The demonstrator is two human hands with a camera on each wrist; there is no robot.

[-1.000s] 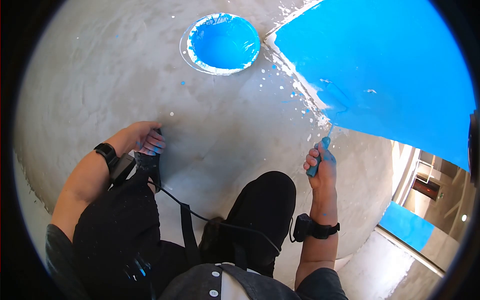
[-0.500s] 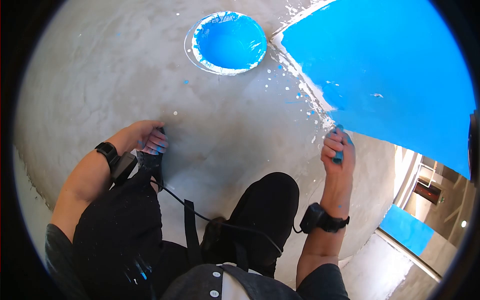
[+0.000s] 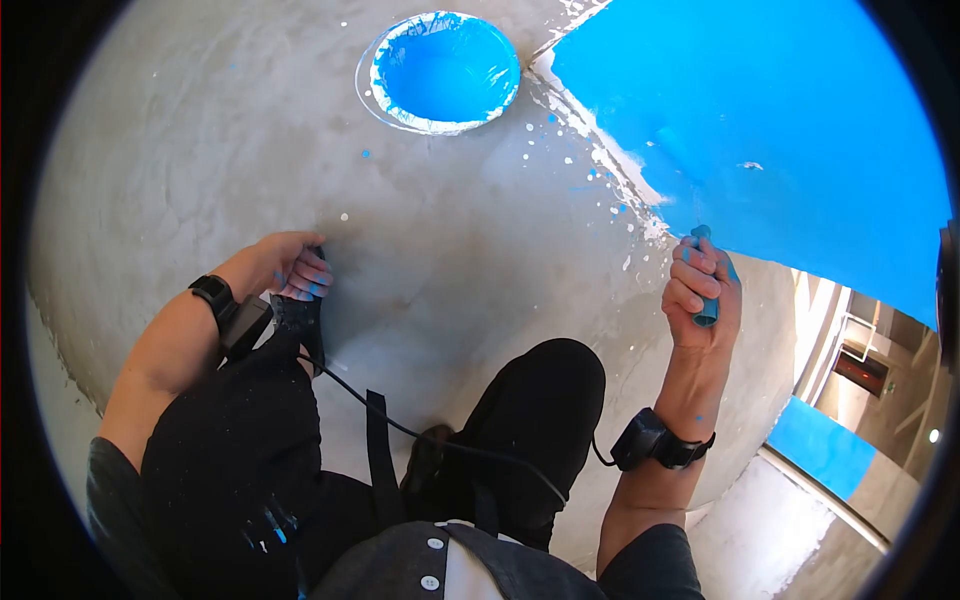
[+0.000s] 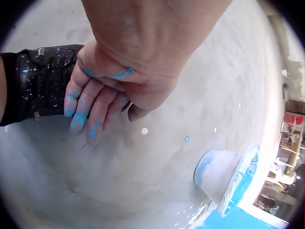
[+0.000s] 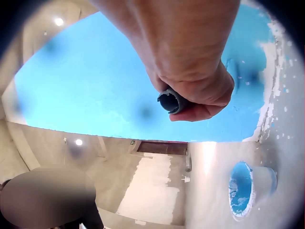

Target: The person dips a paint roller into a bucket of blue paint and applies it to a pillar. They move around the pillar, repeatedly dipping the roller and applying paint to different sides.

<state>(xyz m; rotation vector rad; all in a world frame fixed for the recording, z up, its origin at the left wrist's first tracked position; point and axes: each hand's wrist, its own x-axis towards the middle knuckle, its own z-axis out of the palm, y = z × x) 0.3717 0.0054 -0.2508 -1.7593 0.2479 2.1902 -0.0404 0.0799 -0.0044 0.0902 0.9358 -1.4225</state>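
My right hand (image 3: 708,290) grips the teal handle (image 3: 706,313) of a paint roller, close to the lower edge of a blue-painted wall (image 3: 780,110). The hollow end of that handle (image 5: 169,101) points at the camera in the right wrist view. The roller's head blends into the blue paint. Over by the left shoe, my left hand (image 3: 298,268) hangs with loosely bent fingers and holds nothing. Blue paint marks its fingers (image 4: 95,126), which overlap the paint-speckled black shoe (image 4: 47,78) in the left wrist view.
A white bucket (image 3: 437,127) coated inside with blue paint stands on the grey floor (image 3: 220,130) near the wall's corner. White and blue drips spot the floor along the wall. A black cable (image 3: 400,432) runs across my legs. Another person (image 5: 47,200) shows at lower left in the right wrist view.
My right hand has moved to the right and slightly up along the wall's edge with the roller, its handle turning more upright. The left hand has stayed put.
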